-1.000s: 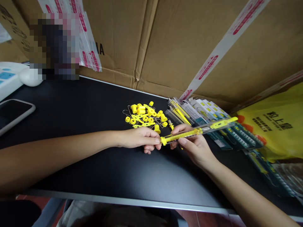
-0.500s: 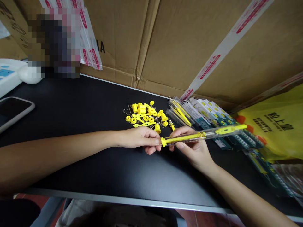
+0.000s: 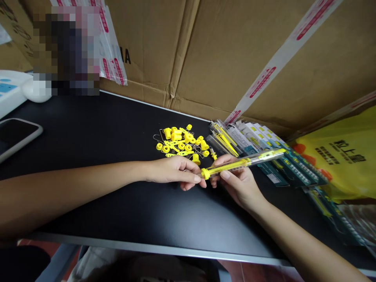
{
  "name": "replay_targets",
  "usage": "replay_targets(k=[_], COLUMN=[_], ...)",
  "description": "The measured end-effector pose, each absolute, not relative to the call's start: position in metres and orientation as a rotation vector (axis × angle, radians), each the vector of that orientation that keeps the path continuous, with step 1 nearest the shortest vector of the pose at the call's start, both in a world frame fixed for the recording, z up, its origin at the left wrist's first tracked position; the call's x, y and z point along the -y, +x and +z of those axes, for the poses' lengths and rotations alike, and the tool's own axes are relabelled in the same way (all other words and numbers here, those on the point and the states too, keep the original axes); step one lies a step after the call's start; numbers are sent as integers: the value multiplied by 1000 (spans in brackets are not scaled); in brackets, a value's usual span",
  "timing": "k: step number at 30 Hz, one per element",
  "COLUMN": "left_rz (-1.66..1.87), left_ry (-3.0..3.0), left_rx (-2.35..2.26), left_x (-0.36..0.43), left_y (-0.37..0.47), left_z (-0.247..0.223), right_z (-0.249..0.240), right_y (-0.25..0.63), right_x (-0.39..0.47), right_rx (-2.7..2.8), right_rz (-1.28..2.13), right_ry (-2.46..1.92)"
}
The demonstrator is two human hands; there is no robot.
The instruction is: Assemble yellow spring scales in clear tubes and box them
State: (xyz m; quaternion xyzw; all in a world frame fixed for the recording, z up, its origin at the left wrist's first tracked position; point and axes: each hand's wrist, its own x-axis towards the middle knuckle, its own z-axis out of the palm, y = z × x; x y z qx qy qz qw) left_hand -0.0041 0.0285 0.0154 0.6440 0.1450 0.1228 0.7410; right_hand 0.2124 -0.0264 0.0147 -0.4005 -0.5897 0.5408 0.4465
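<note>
A clear-tubed spring scale point(image 3: 243, 162) with yellow inner parts and a yellow end cap lies slantwise above the table, its right end higher. My right hand point(image 3: 242, 182) is closed around the middle of the tube, thumb on the near side. At the yellow-capped end, my left hand point(image 3: 183, 172) pinches with thumb and fingers; the small bit between the fingertips, perhaps the hook, is mostly hidden. Just behind my hands lies a loose pile of yellow plastic caps point(image 3: 176, 136), yellow strips, springs and wire hooks.
Clear tubes with yellow parts point(image 3: 223, 137) lie behind my right hand, beside carded packages point(image 3: 273, 145). A yellow bag point(image 3: 337, 156) stands at the right. To the left are a phone point(image 3: 17, 135) and a white device point(image 3: 13, 92). Cardboard point(image 3: 235, 51) backs the black table point(image 3: 117, 211).
The yellow strip that stuck out of the tube's right end now sits further in. The scale's capped end has turned and risen slightly. Both hands stay in nearly the same place.
</note>
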Motion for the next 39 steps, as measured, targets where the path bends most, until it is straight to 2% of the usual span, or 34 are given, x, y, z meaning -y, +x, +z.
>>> replay_targets(k=[14, 21, 27, 33, 39], left_rz=[316, 500, 568, 544, 490], left_ry=[1632, 1830, 1918, 1934, 2088], left_rx=[-433, -669, -693, -699, -653], left_x=[-19, -8, -6, -3, -4], left_y=[-3, 1, 1, 0, -1], left_z=[10, 11, 8, 10, 11], right_z=[18, 23, 25, 23, 24], right_y=[210, 207, 205, 203, 203], right_x=[28, 32, 40, 41, 37], right_rx=[1545, 1649, 1848, 1932, 1894], right_rz=[1284, 1075, 904, 903, 1107], right_ry=[-1003, -1050, -1035, -1032, -1035])
